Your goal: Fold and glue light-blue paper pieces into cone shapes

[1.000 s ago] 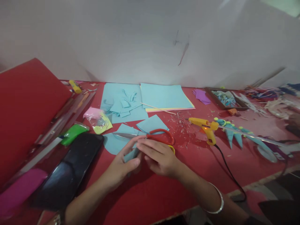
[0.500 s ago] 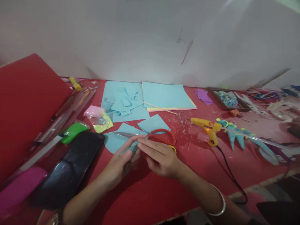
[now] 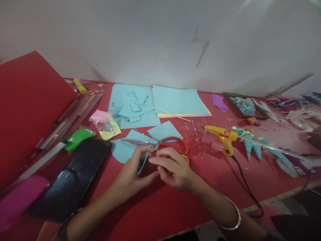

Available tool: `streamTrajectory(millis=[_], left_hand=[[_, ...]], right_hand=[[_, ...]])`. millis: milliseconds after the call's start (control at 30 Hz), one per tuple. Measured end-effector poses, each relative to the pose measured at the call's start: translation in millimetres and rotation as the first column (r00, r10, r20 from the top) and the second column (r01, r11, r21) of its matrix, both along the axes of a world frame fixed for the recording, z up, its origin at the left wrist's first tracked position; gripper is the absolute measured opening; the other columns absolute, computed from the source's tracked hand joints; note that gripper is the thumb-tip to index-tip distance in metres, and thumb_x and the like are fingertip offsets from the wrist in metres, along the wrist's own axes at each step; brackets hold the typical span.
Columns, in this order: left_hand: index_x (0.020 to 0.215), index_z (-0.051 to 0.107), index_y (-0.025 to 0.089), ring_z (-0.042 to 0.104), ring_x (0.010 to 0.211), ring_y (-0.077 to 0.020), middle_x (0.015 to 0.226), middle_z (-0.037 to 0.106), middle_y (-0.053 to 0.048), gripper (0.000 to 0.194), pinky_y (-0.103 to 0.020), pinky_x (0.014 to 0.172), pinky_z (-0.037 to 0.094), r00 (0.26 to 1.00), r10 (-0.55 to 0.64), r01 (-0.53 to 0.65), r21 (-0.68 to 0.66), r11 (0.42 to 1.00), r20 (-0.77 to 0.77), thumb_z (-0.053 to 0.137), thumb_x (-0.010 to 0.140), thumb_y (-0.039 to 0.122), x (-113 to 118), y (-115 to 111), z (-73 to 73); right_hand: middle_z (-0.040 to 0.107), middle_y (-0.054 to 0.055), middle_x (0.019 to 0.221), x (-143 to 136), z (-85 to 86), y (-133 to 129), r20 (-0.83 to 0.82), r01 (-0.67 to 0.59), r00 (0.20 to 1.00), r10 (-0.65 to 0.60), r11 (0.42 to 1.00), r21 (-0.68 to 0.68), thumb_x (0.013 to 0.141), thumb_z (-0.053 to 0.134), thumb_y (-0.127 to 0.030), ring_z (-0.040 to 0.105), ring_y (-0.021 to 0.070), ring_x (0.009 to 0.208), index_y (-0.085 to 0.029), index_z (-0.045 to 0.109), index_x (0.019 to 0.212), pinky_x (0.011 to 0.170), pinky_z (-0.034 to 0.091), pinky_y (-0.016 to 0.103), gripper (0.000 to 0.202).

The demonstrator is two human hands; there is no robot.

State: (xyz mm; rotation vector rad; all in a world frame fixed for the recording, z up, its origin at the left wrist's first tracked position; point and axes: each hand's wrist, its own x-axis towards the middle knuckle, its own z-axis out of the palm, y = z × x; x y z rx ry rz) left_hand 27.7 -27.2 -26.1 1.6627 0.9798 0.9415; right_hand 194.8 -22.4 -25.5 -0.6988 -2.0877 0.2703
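Observation:
My left hand (image 3: 136, 172) is curved around a small light blue paper piece (image 3: 142, 164), seen nearly edge-on between its fingers and thumb. Close on its right, my right hand (image 3: 174, 167) has its fingers bent toward the paper; whether they touch it is unclear. Just beyond both hands lie scissors with red and yellow handles (image 3: 175, 140), blades pointing left. The blades rest over cut blue paper (image 3: 121, 150). Another folded blue piece (image 3: 164, 130) sits behind the handles.
A black phone (image 3: 75, 180) lies left of my hands, near a green packet (image 3: 79, 139). Blue sheets (image 3: 179, 100) and scraps lie at the back. To the right are a yellow glue gun (image 3: 223, 135) with its cord, blue cones (image 3: 252, 147) and a tray (image 3: 232, 105).
My left hand has opened wider, its thumb now stretched right, and the blue paper has turned edge-on. My right fingers have drawn back slightly and bent more.

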Motion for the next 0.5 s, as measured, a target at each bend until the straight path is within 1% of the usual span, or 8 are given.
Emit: streamTrajectory(millis=[33,100,233,300,367,433,500], left_hand=[[0.106,0.038,0.027,0.057,0.091,-0.0156,0.099,0.056,-0.001,0.037,-0.027,0.075,0.048,1.000,-0.012,0.012,0.014,1.000,0.003,0.058,0.076,0.019,0.2,0.2,0.2],[0.114,0.034,0.028,0.058,0.099,-0.0173,0.108,0.056,-0.003,0.045,-0.029,0.081,0.048,1.000,-0.026,0.026,0.023,0.999,-0.006,0.057,0.076,0.019,0.1,0.7,1.7],[0.114,0.034,0.027,0.058,0.103,-0.0181,0.112,0.058,-0.004,0.046,-0.030,0.086,0.048,1.000,-0.024,0.024,0.006,1.000,-0.014,0.056,0.075,0.017,-0.4,0.6,5.5],[0.113,0.035,0.026,0.060,0.100,-0.0167,0.108,0.060,-0.003,0.045,-0.028,0.084,0.049,1.000,-0.018,0.018,0.000,1.000,-0.007,0.054,0.074,0.017,-0.3,0.3,6.3],[0.113,0.035,0.026,0.061,0.092,-0.0145,0.098,0.062,0.000,0.044,-0.026,0.079,0.050,1.000,-0.006,0.006,-0.008,1.000,0.000,0.054,0.075,0.017,-0.1,-0.2,6.5],[0.112,0.036,0.026,0.062,0.084,-0.0129,0.089,0.062,0.002,0.042,-0.024,0.075,0.051,1.000,0.004,-0.003,-0.025,1.000,0.015,0.053,0.075,0.017,0.2,-0.5,6.9],[0.111,0.037,0.026,0.061,0.081,-0.0124,0.084,0.061,0.003,0.041,-0.024,0.074,0.051,0.999,0.008,-0.007,-0.042,0.999,0.035,0.052,0.075,0.017,0.4,-0.7,7.6]], right_hand=[[0.056,0.007,0.091,-0.1,0.0,0.0,0.000,-0.008,1.000,0.008,1.000,-0.002,0.082,0.046,-0.008,0.057,0.0125,0.078,-0.018,0.056,0.106,0.068,0.053,0.024,0.028],[0.057,0.007,0.091,-0.2,0.2,0.1,0.003,-0.002,1.000,0.002,1.000,-0.016,0.082,0.045,-0.008,0.057,0.0128,0.080,-0.017,0.056,0.106,0.069,0.053,0.025,0.028],[0.059,0.007,0.091,0.2,0.1,0.7,0.009,0.015,1.000,-0.015,0.999,-0.035,0.083,0.044,-0.009,0.058,0.0144,0.084,-0.016,0.056,0.110,0.074,0.053,0.027,0.030],[0.060,0.008,0.091,0.6,-0.4,0.9,0.006,0.007,1.000,-0.007,1.000,-0.030,0.083,0.044,-0.008,0.058,0.0144,0.084,-0.015,0.057,0.110,0.074,0.053,0.027,0.031],[0.061,0.008,0.091,1.0,-1.0,1.1,0.011,0.002,1.000,-0.001,1.000,-0.023,0.083,0.044,-0.008,0.059,0.0145,0.084,-0.015,0.057,0.111,0.074,0.053,0.027,0.032],[0.061,0.008,0.092,1.2,-1.7,1.3,0.021,0.002,1.000,-0.002,1.000,-0.014,0.083,0.043,-0.007,0.059,0.0146,0.084,-0.015,0.056,0.112,0.073,0.053,0.027,0.033],[0.062,0.008,0.091,1.2,-2.2,1.5,0.033,0.005,0.999,-0.005,1.000,0.000,0.083,0.044,-0.007,0.060,0.0146,0.084,-0.015,0.056,0.112,0.072,0.053,0.027,0.033]])
